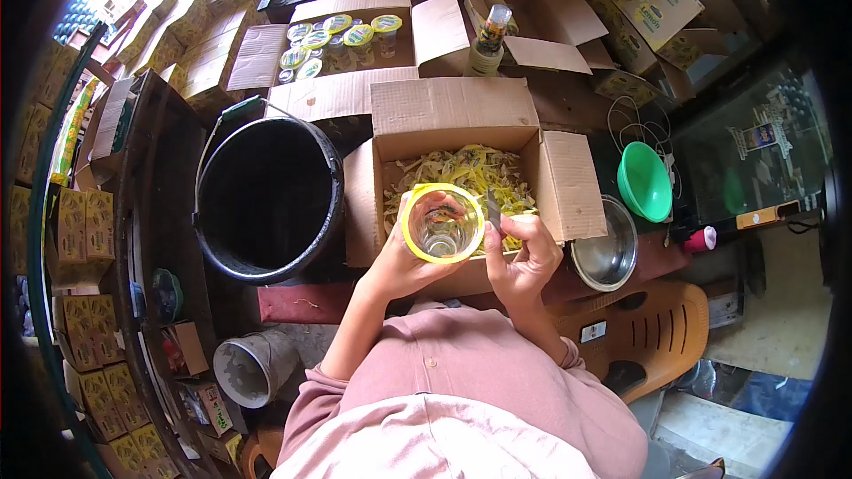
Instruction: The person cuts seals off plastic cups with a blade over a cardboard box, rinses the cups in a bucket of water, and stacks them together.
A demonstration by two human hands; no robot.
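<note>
A clear plastic cup (441, 232) with a yellow rim is tilted so that its open mouth faces the camera. My left hand (399, 259) is wrapped round its left and lower side. Just right of the cup, my right hand (524, 264) pinches a small knife (493, 199) with its dark blade pointing up, close to the rim. Both hands are over the near edge of an open cardboard box (454, 106). Yellow and greenish strips (475, 164) of thin material lie in a heap inside that box.
A large black bucket (206, 204) stands left of the box. Behind is a carton (351, 89) of yellow-lidded cups, with a bottle (486, 44) beside it. To the right are a green bowl (645, 182), a metal bowl (612, 270) and an orange chair (679, 324).
</note>
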